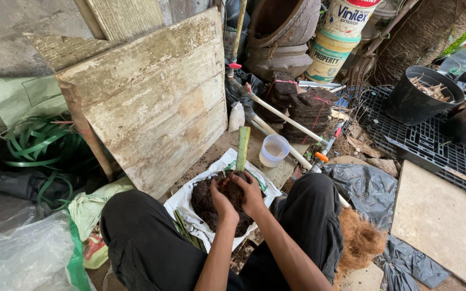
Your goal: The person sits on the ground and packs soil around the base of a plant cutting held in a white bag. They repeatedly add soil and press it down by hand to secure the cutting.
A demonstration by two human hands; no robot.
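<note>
Largest first: a weathered board (152, 102) leans just behind and left of the soil sack (190, 207), which lies open between the person's knees. On the sack sits a heap of dark soil (206, 205). Both hands are cupped shut round a clod of soil (234, 189) at the heap's far edge: left hand (223, 200) under and beside it, right hand (252, 195) over it. I judge the pressing goes best with even squeeze from both palms, kept over the sack so crumbs fall back in. A green stem (242, 148) stands up just beyond the sack; careless elbows could knock it. A white cup (274, 150) sits right of the stem, near the sack's far corner
</note>
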